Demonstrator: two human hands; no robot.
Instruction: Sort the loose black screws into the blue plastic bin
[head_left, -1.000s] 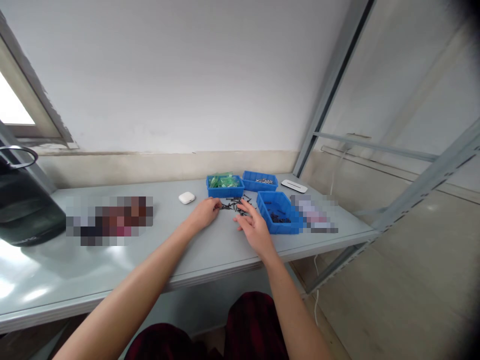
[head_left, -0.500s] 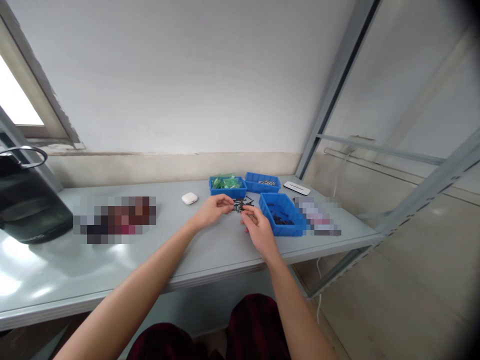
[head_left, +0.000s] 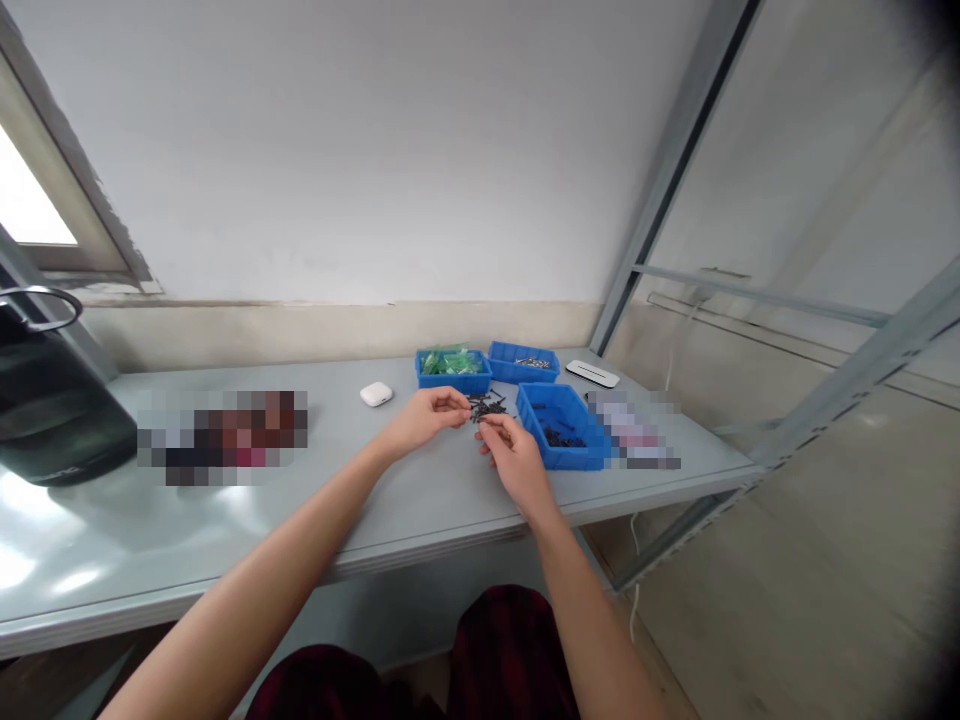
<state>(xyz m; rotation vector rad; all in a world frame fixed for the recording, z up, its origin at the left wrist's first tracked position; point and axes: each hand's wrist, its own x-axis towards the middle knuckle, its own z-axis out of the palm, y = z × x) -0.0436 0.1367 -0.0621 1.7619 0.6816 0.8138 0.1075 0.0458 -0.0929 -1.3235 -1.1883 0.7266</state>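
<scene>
Small black screws lie in a loose pile on the grey table, just beyond my fingertips. My left hand rests at the left side of this pile, its fingers curled and thumb brought close to them in a pinch. From the lower right, my right hand reaches to the near side of the pile, thumb and forefinger closed together. Anything between the fingertips of either hand is too small to make out. A blue bin with more black screws in it stands immediately right of my right hand.
Behind the pile are a blue bin of green plastic packets and another blue bin with silvery pieces. A white case lies left of them, a white flat device right. A dark container stands far left; metal uprights frame the right.
My right fingertips have shifted slightly left, closer to my left hand, and a bit more of the screw pile shows. My left hand stays nearly in place. The view has turned very slightly.
</scene>
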